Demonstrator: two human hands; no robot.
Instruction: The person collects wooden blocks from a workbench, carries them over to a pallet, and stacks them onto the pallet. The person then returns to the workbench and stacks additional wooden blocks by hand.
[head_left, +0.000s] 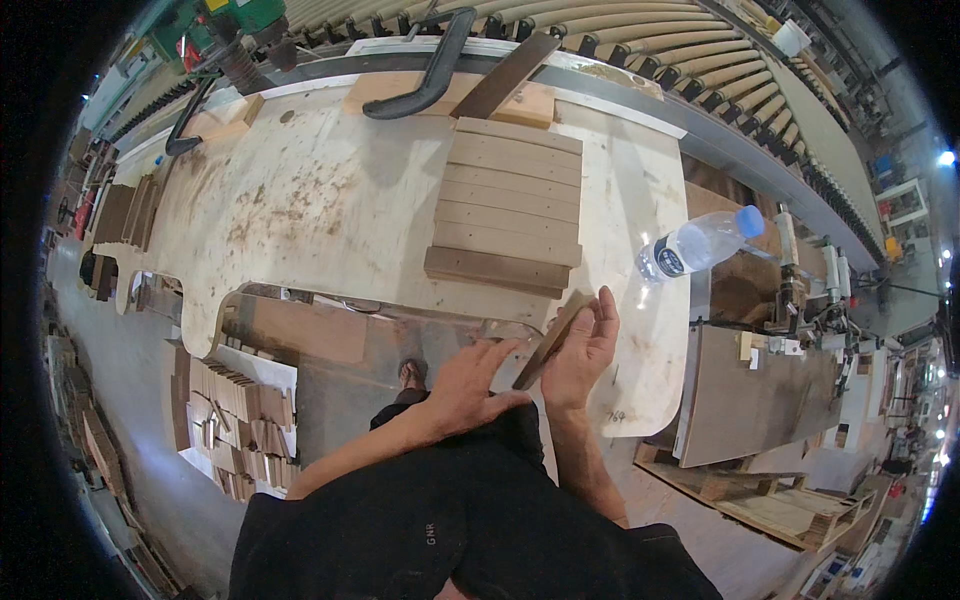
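Wooden strip in the right hand, held over the near edge of the surface, toward its right part. The right hand is the nearer one: its palm lies along the strip's right side, and its fingers are part-curled, closed against it around the far half, though where the thumb presses is hard to make out. From those fingers the strip lies to the left and back toward the body.

The left hand is to the left of the strip's near end, palm down, its thumb and forefinger spread well apart, with nothing seen gripped in them. Whether a left fingertip touches the strip cannot be told.

The strip's long axis runs on a slant, from a near end at the left, in front of the person's body, to a far end at the right. That far end points away from the body, toward the gap between the row of boards and the plastic bottle, and shows just beside the row's near right corner. The boards in the row run mostly left to right, so the strip stands at a clear angle to them.
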